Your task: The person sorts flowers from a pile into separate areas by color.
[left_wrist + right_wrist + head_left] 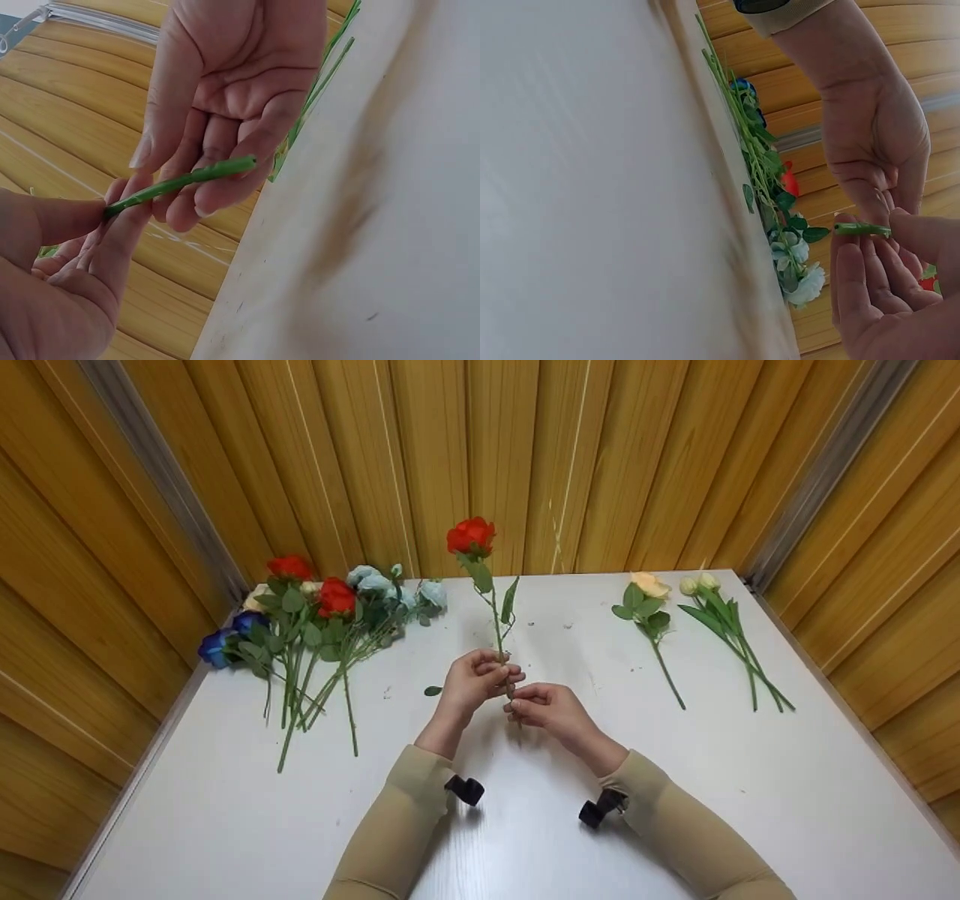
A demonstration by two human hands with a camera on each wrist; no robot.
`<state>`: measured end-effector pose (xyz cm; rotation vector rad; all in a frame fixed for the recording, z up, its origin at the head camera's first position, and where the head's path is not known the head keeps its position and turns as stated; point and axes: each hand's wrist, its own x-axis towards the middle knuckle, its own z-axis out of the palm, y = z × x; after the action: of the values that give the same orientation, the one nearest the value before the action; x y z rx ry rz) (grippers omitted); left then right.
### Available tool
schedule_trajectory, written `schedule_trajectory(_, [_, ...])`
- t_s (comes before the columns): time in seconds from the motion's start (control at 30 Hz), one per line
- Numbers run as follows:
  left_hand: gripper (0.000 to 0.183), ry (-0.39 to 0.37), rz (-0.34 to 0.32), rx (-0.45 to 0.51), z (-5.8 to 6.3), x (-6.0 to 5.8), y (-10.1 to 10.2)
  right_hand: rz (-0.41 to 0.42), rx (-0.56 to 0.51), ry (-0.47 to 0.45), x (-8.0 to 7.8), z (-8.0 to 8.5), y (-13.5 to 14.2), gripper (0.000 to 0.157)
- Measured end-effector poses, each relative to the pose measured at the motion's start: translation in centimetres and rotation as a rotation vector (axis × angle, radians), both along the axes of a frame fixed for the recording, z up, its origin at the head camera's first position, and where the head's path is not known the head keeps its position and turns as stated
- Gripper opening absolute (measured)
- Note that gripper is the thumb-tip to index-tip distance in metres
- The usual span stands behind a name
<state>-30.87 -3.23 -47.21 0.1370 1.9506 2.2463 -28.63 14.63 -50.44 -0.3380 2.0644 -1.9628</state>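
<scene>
Item 1: single red rose (pixel 471 537) with layered petals and a slim green leafy stem; raised upright, bloom uppermost, over the middle of the white desk (pixel 225 825).

Item 2: left hand (pixel 471 682), bare, beige-sleeved; pinches the stem partway down.
Item 3: right hand (pixel 553 711), likewise bare and sleeved; fingers curled about the stem just below the left, near its cut end.

Beside them: small loose green leaf (pixel 433 691) on the desk, near the left hand.
Left side: overlapping pile with deep-blue flowers (pixel 217 648), pale-blue flowers (pixel 370 578) and further red blooms (pixel 337 596).
Right side: peach rose (pixel 649 585); cream tulip-like buds (pixel 688 586) on long green stems.

Step, as judged: working over the lower stem by fingertip. A next move would seem to call for a steady left pinch while the right fingers shift or release.

Obscured: stem stretches behind fingers; right thumb's pressure uncertain; piled stems uncountable; desk specks too small to identify; sleeves cut off at the head view's lower edge.
</scene>
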Motion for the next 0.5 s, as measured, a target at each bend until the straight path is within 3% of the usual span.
schedule_trajectory(0.27, [0.025, 0.023, -0.011, -0.006, -0.47, -0.05, 0.52, -0.035, -0.071, -0.011, 0.14, -0.33, -0.26, 0.007])
schedule_trajectory(0.5, [0.029, -0.003, -0.01, -0.016, -0.41, -0.18, 0.44, -0.036, -0.049, 0.009, -0.12, -0.34, -0.11, 0.009])
